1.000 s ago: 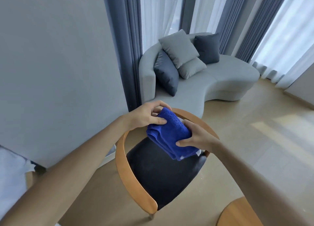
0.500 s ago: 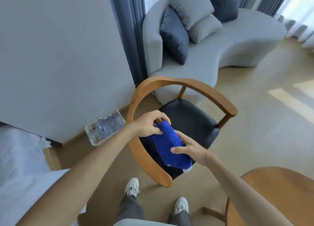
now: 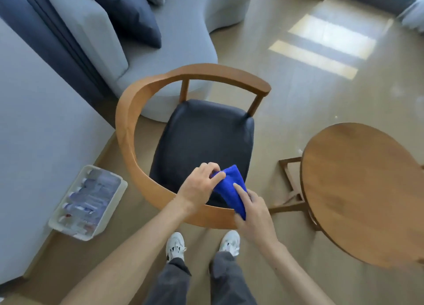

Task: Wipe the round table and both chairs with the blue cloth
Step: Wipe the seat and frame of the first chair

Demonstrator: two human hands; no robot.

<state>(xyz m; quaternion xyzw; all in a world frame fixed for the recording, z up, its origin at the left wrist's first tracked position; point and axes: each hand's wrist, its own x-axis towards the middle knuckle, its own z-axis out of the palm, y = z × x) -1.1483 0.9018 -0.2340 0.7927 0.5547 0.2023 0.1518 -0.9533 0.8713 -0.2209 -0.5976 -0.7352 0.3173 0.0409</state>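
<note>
A person stands over a wooden chair (image 3: 146, 93) with a dark padded seat (image 3: 202, 135), both hands meeting at the six o'clock edge of its curved rail. The blue cloth (image 3: 230, 189), folded, lies between the hands over the near edge of the seat. The left hand (image 3: 198, 186) pinches the cloth's upper end with curled fingers (image 3: 212, 168). The right hand (image 3: 253, 215) grips its lower end, the forefinger lying straight along the fabric. The round bench (image 3: 367, 190) stands at three o'clock from the chair. A clear plastic box (image 3: 88, 202) of bottles sits on the floor at eight o'clock, and a grey sofa (image 3: 183, 41) lies at twelve.
</note>
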